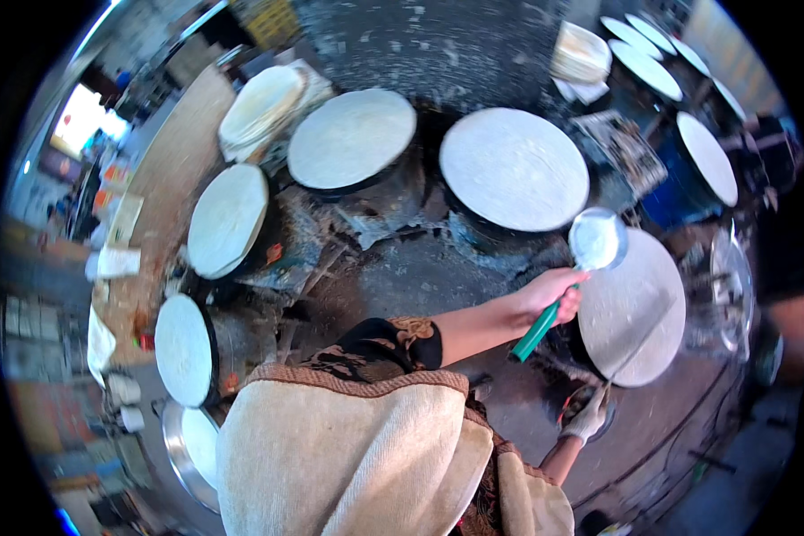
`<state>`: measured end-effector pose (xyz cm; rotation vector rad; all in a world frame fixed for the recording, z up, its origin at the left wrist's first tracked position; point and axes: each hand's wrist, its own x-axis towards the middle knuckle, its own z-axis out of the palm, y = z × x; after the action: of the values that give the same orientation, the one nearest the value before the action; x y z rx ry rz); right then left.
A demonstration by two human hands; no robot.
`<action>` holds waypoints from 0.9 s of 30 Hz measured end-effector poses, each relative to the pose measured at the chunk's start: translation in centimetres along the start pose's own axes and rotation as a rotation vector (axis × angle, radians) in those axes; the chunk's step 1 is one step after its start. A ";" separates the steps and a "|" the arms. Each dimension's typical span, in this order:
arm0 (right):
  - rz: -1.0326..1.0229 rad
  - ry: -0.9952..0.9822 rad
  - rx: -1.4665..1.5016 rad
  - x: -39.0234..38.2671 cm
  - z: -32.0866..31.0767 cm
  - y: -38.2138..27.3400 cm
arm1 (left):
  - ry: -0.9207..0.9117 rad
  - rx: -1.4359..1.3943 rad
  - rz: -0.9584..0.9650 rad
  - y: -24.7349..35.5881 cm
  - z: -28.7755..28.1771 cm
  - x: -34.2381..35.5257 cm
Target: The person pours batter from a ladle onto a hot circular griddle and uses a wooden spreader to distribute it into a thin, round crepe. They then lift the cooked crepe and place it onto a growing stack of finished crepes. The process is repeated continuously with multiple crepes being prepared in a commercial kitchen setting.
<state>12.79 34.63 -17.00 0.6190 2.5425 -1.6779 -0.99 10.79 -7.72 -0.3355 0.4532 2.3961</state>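
Note:
My left hand point(549, 299) is bare and closed round the green handle of a ladle point(601, 239). White batter fills the ladle's bowl, which hangs over the far edge of a round griddle point(630, 313) coated in a pale, thin layer. My right hand point(588, 418), in a whitish glove, is closed on the near end of a long, thin spatula point(645, 338). Its blade lies slantwise across or just above the pale layer. Beside the right hand is a dark round vessel with some red at its rim, partly hidden by the hand.
More round griddles with pale flatbreads, such as one at the back point(514, 168) and one at left point(184, 350), curve around me. Stacks of flatbreads point(261, 107) stand at the back left and back right. A blue drum point(674, 201) is at right; a long board point(183, 134) runs along the left.

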 end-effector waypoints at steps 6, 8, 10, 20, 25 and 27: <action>-0.004 -0.244 0.363 0.0 6.9 -4.5 | 0.234 -0.007 0.214 1.5 -8.8 -9.8; -0.037 -0.438 0.404 0.7 10.0 -7.3 | 0.334 -0.070 0.299 0.7 -10.0 -13.9; -0.077 -0.670 0.327 0.2 13.9 -11.3 | 0.432 -0.052 0.400 0.3 -10.6 -18.0; -0.242 -1.912 -0.277 -15.8 30.7 -18.8 | 0.872 -0.261 0.981 -7.0 -14.3 -34.9; -0.577 -1.707 -0.220 -18.9 45.3 -17.9 | 0.956 -0.396 1.180 -9.3 -15.3 -43.0; -0.871 -1.292 -0.227 -17.8 52.9 -18.8 | 0.917 -0.450 1.292 -9.0 -16.2 -45.5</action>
<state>12.75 -24.20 -18.27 -1.3180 1.8638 -1.1156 40.73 -15.09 -8.47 -1.8521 0.6228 3.4447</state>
